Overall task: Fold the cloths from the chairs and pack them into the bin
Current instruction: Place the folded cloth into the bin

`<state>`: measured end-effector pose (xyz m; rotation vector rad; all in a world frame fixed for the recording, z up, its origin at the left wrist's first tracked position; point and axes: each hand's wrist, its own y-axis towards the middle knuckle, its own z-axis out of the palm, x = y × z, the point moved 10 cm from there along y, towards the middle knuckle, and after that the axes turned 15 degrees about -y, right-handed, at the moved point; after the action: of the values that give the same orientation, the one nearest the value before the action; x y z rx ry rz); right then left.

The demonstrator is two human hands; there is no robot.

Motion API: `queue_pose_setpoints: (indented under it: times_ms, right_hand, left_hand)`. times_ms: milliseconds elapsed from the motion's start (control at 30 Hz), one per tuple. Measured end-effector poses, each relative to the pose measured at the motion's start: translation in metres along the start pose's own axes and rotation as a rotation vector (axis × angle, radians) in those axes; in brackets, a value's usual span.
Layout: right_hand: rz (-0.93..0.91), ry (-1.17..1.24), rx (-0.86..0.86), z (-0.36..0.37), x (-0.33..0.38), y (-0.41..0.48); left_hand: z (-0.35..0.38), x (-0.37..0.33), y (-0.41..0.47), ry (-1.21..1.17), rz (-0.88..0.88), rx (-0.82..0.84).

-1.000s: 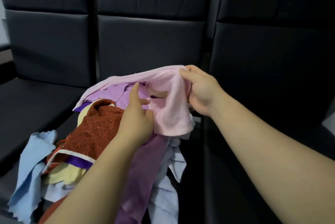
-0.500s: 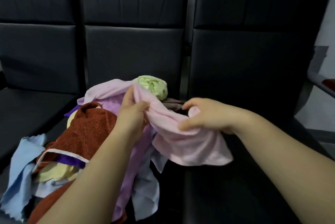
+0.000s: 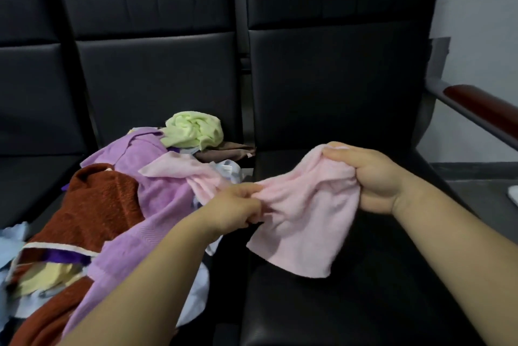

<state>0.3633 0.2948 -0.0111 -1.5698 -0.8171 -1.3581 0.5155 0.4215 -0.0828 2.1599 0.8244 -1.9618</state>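
Holding the pink cloth (image 3: 305, 219) above the right chair seat (image 3: 364, 298), the person seems to be at the start of one fold: opening the cloth out. The left hand (image 3: 238, 205) pinches its bunched middle with curled fingers (image 3: 246, 191); the right hand (image 3: 375, 177) grips an upper corner. One end lies on the pile (image 3: 106, 205) of other cloths on the middle chair (image 3: 157, 79). Next, I think, both hands must find two corners and stretch the edge flat. No bin is visible.
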Motion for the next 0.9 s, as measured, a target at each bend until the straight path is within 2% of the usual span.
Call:
queue_pose_setpoints:
  times_ms: [100,167,200,233,300,367,433,467,600,633,700,733,800,900]
  right_hand:
    - [0.039,0.106,-0.108,-0.03,-0.011,-0.009]
    - [0.123,0.109,-0.232,-0.057,-0.028,-0.016]
    - [0.183,0.103,-0.306,-0.073,-0.039,-0.02]
    - [0.239,0.076,-0.371,-0.088,-0.047,-0.024]
    - [0.332,0.013,-0.5,-0.117,-0.056,-0.034]
    - [0.323,0.008,-0.606,-0.137,-0.053,-0.038]
    - [0.26,0.002,-0.672,-0.153,-0.051,-0.037]
    - [0.253,-0.084,-0.684,-0.157,-0.054,-0.034]
    - [0.308,-0.899,-0.648,-0.14,-0.059,-0.032]
    - [0.274,-1.011,-0.588,-0.129,-0.062,-0.026]
    - [0.245,-1.097,-0.355,-0.096,-0.079,-0.018]
    - [0.261,-1.156,-0.242,-0.084,-0.092,-0.017]
    - [0.257,-1.312,-0.127,-0.074,-0.104,-0.012]
    - [0.26,-1.449,-0.091,-0.078,-0.109,-0.004]
  left_hand:
    - [0.02,-0.003,0.006,0.562,0.112,0.032]
    - [0.029,-0.007,0.012,0.771,0.188,-0.038]
    - [0.038,-0.01,0.014,0.801,0.205,-0.059]
    - [0.044,-0.013,0.017,0.74,0.202,-0.072]
    - [0.063,-0.018,0.022,0.418,0.182,-0.074]
    - [0.07,-0.029,0.022,0.151,0.225,-0.145]
    - [0.071,-0.036,0.022,0.01,0.276,-0.229]
    - [0.066,-0.034,0.024,-0.018,0.287,-0.283]
    - [0.039,-0.011,0.032,0.171,0.267,-0.489]
    - [0.037,-0.008,0.031,0.229,0.27,-0.507]
    - [0.037,-0.011,0.028,0.321,0.348,-0.5]
    - [0.042,-0.017,0.026,0.365,0.416,-0.463]
    - [0.064,-0.022,0.025,0.513,0.469,-0.312]
    - [0.095,0.001,0.029,0.873,0.306,-0.102]
